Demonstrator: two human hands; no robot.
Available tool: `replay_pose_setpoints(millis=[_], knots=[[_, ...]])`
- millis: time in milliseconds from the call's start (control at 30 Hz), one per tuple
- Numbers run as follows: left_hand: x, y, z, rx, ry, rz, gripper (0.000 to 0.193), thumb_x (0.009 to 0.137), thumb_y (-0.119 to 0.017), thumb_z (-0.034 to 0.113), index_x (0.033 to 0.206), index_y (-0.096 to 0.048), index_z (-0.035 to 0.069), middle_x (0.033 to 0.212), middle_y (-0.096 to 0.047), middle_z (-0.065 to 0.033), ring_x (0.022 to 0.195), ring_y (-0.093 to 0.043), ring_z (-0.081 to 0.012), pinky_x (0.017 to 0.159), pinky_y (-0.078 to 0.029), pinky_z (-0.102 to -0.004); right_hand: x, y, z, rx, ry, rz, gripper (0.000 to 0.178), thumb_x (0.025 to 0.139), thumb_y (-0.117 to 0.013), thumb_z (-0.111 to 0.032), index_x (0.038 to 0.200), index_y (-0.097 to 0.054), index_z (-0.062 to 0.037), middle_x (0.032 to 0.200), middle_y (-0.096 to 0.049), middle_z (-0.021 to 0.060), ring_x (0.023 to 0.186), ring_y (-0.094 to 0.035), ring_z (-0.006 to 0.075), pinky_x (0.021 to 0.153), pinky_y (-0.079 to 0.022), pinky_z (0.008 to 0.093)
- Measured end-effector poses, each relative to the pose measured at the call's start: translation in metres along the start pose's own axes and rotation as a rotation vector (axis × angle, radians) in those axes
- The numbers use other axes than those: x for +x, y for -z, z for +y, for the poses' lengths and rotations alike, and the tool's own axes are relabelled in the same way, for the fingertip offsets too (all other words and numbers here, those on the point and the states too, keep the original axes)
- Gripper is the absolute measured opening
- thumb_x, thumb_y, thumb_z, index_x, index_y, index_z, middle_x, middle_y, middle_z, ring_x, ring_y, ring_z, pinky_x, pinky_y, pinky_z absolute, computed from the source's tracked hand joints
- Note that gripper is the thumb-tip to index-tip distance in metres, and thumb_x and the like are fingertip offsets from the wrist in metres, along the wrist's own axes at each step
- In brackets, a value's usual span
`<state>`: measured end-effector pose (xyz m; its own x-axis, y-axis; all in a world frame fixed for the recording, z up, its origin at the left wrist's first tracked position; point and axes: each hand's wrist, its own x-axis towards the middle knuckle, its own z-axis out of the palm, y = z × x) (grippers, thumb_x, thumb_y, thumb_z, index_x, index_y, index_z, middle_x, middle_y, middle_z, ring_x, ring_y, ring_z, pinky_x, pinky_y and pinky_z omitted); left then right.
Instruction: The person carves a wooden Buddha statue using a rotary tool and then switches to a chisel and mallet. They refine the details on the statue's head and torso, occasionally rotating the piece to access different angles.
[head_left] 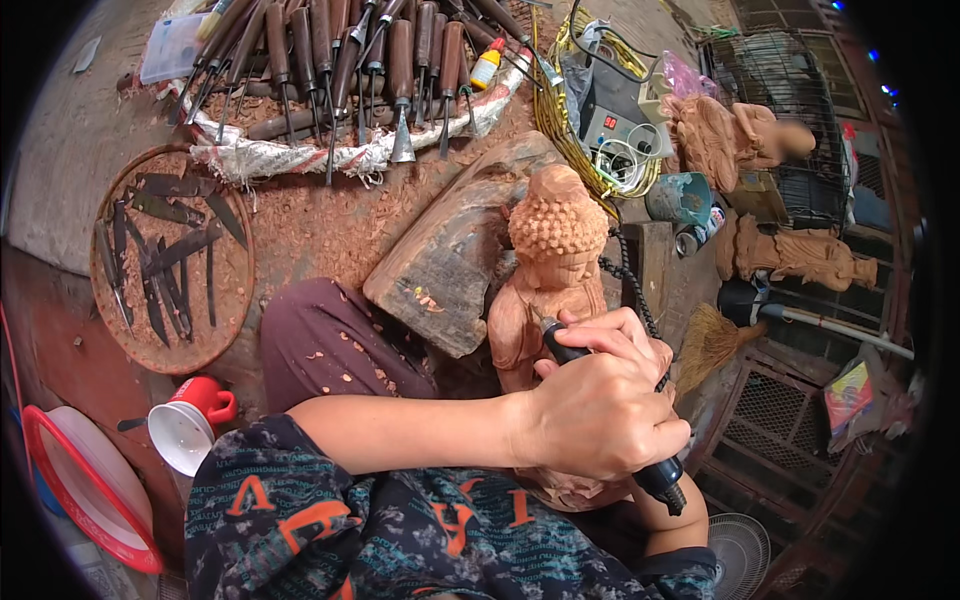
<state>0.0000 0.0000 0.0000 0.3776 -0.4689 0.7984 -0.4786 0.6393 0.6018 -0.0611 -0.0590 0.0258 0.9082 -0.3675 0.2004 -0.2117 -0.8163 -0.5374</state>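
Note:
A carved wooden Buddha figure [558, 230], with a knobbed hair pattern, stands upright in front of me. A black rotary carving handpiece [660, 478] slants across it, its thin tip at the figure's upper chest. My left hand [600, 405] is closed round the handpiece, the back of the hand uppermost. My right hand [625, 338] is partly hidden behind the left. Its fingers appear curled on the handpiece nearer the tip. The figure's lower part is mostly covered by my hands and arms.
Beside the figure lies a dark wood block [440, 290]. Many chisels [400, 70] fill a cloth-rimmed holder at the back. Blades lie on a round tray [250, 290] at left, near a red mug [185, 425]. At right are a control box [615, 125], carvings [800, 252] and a broom [712, 345].

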Motion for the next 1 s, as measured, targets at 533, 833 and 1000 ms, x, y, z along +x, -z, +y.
replay_pose_setpoints(millis=[533,833,1000], knots=[[0.004,0.007,-0.001,-0.042,0.034,-0.009,0.015,0.062,-0.058,0.014,0.062,-0.046,0.006,0.054,-0.046,-0.0027,0.048,-0.053,-0.0177,0.045,-0.043,-0.0311,0.002,0.006,0.002,-0.049,-0.007,-0.105,0.036,0.052,-0.075,-0.013,0.085,-0.067,-0.0003,0.077,-0.067,0.0093,0.070,-0.060,0.0244,0.069,-0.047,0.0317],[0.007,0.007,-0.003,-0.081,0.040,-0.008,0.017,0.058,-0.058,0.017,0.063,-0.046,0.007,0.054,-0.046,-0.0027,0.050,-0.053,-0.0187,0.047,-0.043,-0.0319,-0.005,0.000,0.009,-0.010,-0.001,-0.010,0.035,0.057,-0.073,-0.018,0.087,-0.066,0.0000,0.079,-0.067,0.0109,0.071,-0.060,0.0249,0.070,-0.047,0.0340],[0.004,0.006,-0.004,-0.080,0.056,-0.027,0.017,0.057,-0.058,0.018,0.063,-0.046,0.007,0.055,-0.046,-0.0025,0.052,-0.054,-0.0187,0.048,-0.044,-0.0323,0.000,0.008,-0.002,0.034,-0.139,-0.099,0.031,0.072,-0.063,-0.023,0.090,-0.066,0.0019,0.082,-0.067,0.0126,0.074,-0.060,0.0252,0.070,-0.049,0.0337]])
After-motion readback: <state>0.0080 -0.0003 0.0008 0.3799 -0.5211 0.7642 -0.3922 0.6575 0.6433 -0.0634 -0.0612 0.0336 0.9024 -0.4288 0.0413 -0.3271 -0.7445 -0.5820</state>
